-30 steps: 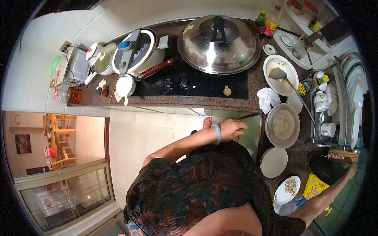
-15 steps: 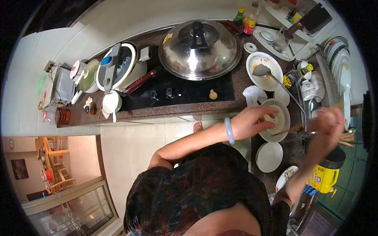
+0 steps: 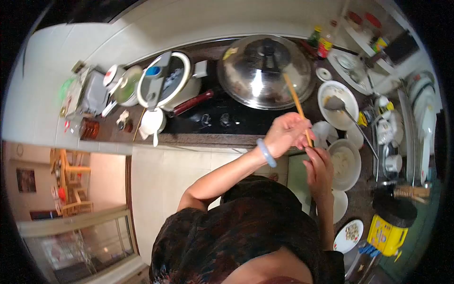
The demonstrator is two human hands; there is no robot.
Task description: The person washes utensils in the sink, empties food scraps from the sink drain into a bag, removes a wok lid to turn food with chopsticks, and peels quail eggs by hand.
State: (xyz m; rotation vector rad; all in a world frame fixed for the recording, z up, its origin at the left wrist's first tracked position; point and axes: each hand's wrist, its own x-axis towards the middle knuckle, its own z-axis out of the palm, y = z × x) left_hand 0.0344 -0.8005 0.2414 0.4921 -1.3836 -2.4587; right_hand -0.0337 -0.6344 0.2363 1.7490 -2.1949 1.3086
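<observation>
Wooden chopsticks point(image 3: 295, 97) slant up from my two hands, their far ends in front of the wok lid point(image 3: 246, 87). My left hand point(image 3: 286, 135), with a pale bangle at its wrist, has its fingers closed around their lower part. At the bottom end, the fingertips of my right hand point(image 3: 319, 165) pinch them. I cannot tell whether it is one stick or two held together. Just right of my right hand stands a white bowl point(image 3: 354, 173) with pale contents.
A white dish point(image 3: 347, 92) holds a spatula point(image 3: 335, 103). Left on the counter are a lidded white pot point(image 3: 189, 90) and a small white pan point(image 3: 153, 122). A plate with pieces of food point(image 3: 341, 245), a yellow jug point(image 3: 385, 234) and a dish rack point(image 3: 410, 137) stand right.
My right hand has come left from beside the rack to meet my left hand. Chopsticks are now raised between both hands. The head view has shifted, so the counter appears further right.
</observation>
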